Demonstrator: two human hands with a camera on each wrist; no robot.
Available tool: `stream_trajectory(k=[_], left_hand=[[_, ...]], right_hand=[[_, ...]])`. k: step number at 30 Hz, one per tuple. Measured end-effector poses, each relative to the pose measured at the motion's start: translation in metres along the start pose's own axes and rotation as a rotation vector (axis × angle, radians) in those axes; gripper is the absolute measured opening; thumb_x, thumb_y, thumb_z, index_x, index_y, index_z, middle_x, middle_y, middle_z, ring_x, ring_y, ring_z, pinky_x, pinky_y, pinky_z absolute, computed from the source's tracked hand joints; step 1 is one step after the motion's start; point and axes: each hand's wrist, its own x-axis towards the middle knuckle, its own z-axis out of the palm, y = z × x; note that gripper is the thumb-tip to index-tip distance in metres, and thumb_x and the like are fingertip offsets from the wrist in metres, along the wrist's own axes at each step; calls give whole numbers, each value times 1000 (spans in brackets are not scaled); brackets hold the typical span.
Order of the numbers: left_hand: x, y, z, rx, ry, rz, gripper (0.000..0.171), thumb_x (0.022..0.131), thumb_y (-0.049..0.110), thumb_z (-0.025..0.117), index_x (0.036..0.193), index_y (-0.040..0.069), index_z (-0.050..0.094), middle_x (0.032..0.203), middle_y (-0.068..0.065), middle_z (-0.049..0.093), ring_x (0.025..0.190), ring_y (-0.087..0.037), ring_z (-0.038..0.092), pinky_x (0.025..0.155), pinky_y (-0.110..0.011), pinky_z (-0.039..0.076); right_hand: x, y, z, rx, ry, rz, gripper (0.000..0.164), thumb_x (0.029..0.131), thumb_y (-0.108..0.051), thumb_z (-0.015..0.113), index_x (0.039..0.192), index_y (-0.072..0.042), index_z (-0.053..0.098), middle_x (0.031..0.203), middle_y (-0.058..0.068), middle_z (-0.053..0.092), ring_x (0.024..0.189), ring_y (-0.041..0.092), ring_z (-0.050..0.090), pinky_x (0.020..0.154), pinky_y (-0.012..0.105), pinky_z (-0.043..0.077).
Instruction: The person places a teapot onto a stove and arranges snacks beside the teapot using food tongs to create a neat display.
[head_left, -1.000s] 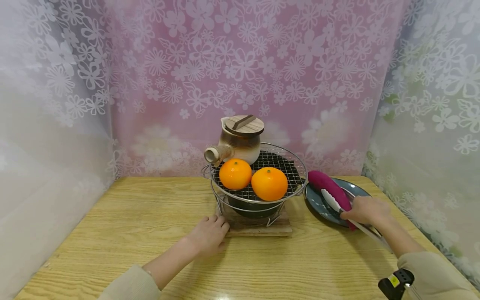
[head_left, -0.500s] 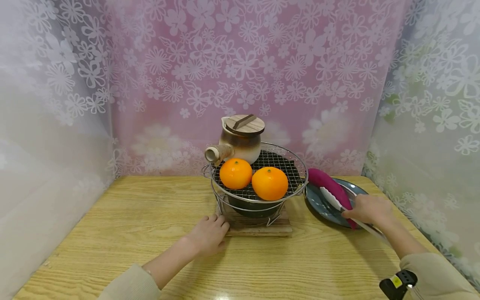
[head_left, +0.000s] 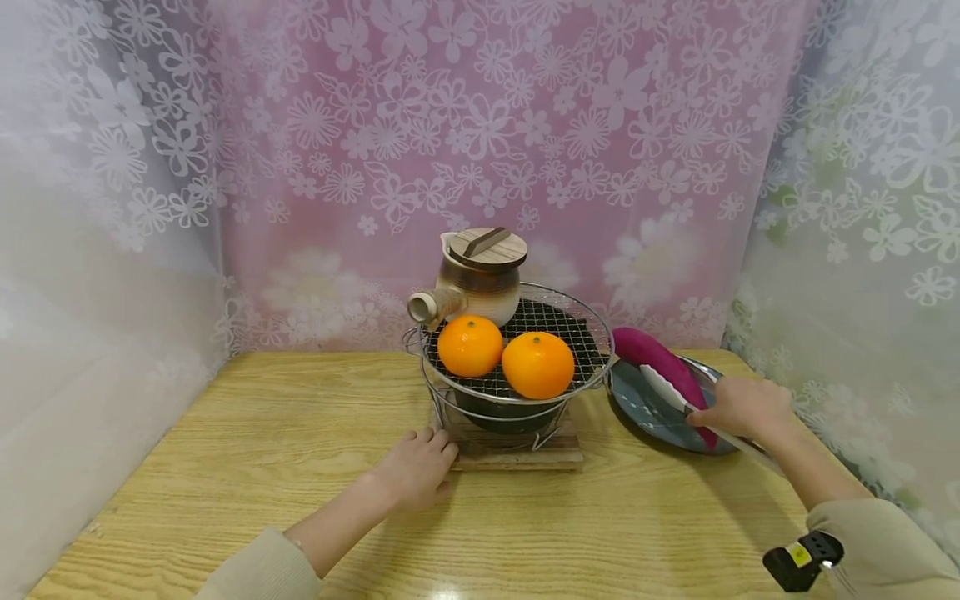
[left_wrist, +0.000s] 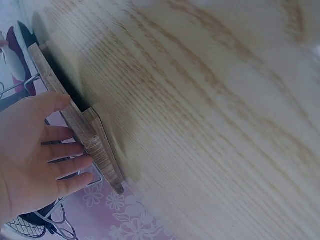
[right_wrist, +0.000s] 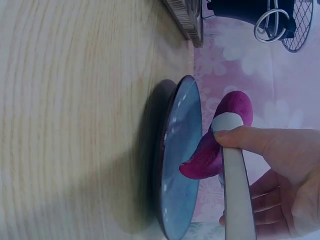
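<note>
My right hand (head_left: 750, 408) grips a pair of tongs (right_wrist: 236, 195) with pale arms and white tips. Between those tips is a curved magenta sweet potato (head_left: 660, 367), lifted over a blue-grey plate (right_wrist: 180, 150). The thumb presses on one tong arm in the right wrist view. On the left, my left hand (head_left: 416, 471) rests its fairly straight fingers against the corner of a wooden board (left_wrist: 82, 125). A round wire grill (head_left: 517, 400) stands on that board. Two oranges (head_left: 470, 346) and a clay teapot (head_left: 480, 292) with a wooden lid sit on the grill.
A wood-grain table (head_left: 300, 417) lies under everything. The plate is close to the table's right side, just right of the grill. Floral curtains (head_left: 487, 125) hang behind and at both sides. The teapot's side handle (head_left: 427, 307) sticks out past the grill's left rim.
My right hand has risen slightly and moved a little to the right, lifting the sweet potato with the tongs off the plate. My left hand has stayed at the board.
</note>
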Motion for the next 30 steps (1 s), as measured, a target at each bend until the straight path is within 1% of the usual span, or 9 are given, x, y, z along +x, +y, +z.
stream_trajectory(k=[6,12,16,23,28,30], left_hand=[[1,-2,-1,-3,-1,-3,38,86,39,61,108,9,57,108,-8,53,96,-24,52,75,-34,43],[1,-2,-1,0,1,-1,37,86,39,62,107,9,57,107,-8,53,95,-24,52,75,-33,43],[2,-2,-1,7,-11,-2,40,86,41,61,109,9,57,108,-9,53,96,-24,52,76,-33,43],[2,-1,-2,9,-2,-2,40,85,41,62,108,9,58,107,-9,54,95,-24,51,75,-33,43],[2,-1,0,12,-7,0,40,85,41,61,109,9,58,107,-8,54,94,-23,51,75,-33,43],[2,0,0,10,-13,-1,40,86,41,61,109,9,58,107,-8,54,94,-23,52,74,-33,43]], right_hand=[[2,-5,-10,-6,45,-10,45,73,-53,67,56,-15,49,55,0,41,52,20,39,47,34,28],[3,-9,-16,-23,34,-17,41,76,-50,64,55,-16,54,55,1,44,53,20,41,48,35,31],[4,-9,-17,-42,38,-21,40,77,-50,63,55,-16,57,56,1,47,54,21,43,49,37,33],[3,-12,-20,-66,129,-41,39,77,-47,64,52,-17,59,54,1,47,52,22,44,46,39,34],[1,-17,-23,-63,172,-38,39,75,-43,66,51,-16,54,54,2,46,51,22,44,44,40,34],[0,-19,-24,-64,183,-31,39,74,-43,67,53,-14,51,55,3,46,51,23,45,44,40,34]])
